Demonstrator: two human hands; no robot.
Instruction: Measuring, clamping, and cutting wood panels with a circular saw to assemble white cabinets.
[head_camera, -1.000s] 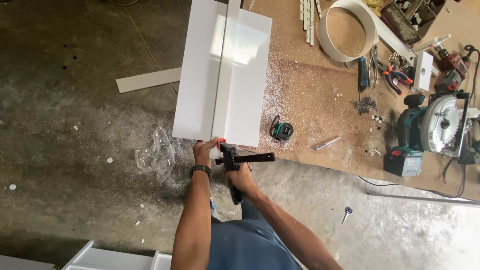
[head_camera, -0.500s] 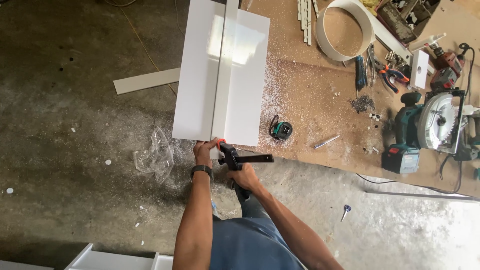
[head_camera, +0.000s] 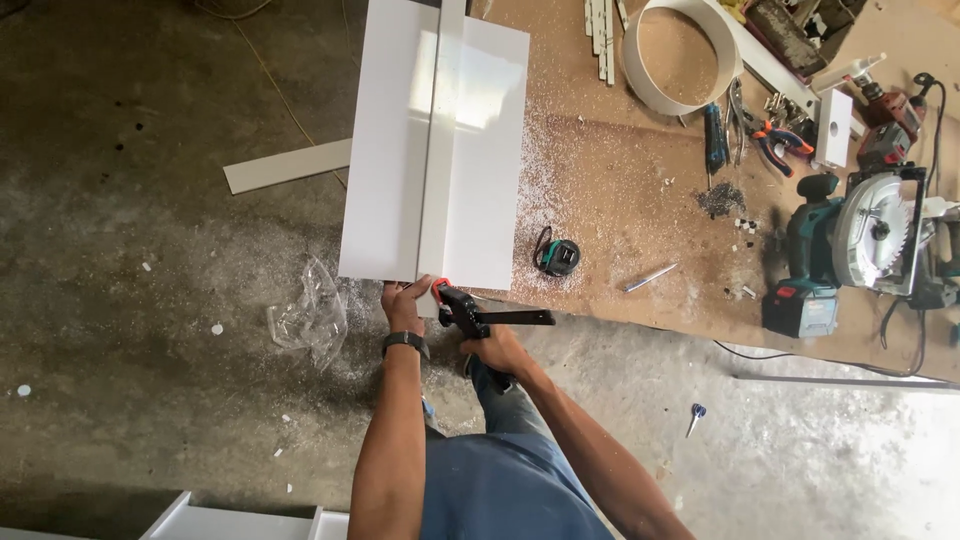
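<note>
A glossy white panel (head_camera: 475, 160) lies on a brown work board (head_camera: 640, 220), its left part hanging over the concrete floor. A long white strip (head_camera: 438, 150) runs down its middle. My left hand (head_camera: 404, 303), with a black watch at the wrist, touches the panel's near edge at the foot of the strip. My right hand (head_camera: 493, 346) grips a black bar clamp with a red jaw (head_camera: 470, 312), set at that same edge, its bar pointing right.
A tape measure (head_camera: 558, 256) and a pen-like tool (head_camera: 651, 277) lie right of the panel. Farther right stand a teal circular saw (head_camera: 860, 245), pliers (head_camera: 772, 135), a drill and a white ring (head_camera: 680, 50). A white offcut (head_camera: 286, 165) and crumpled plastic (head_camera: 308, 312) lie on the floor.
Both hands and the clamp stay at the panel's near edge; the right hand has shifted slightly on the clamp handle. The view has moved a little.
</note>
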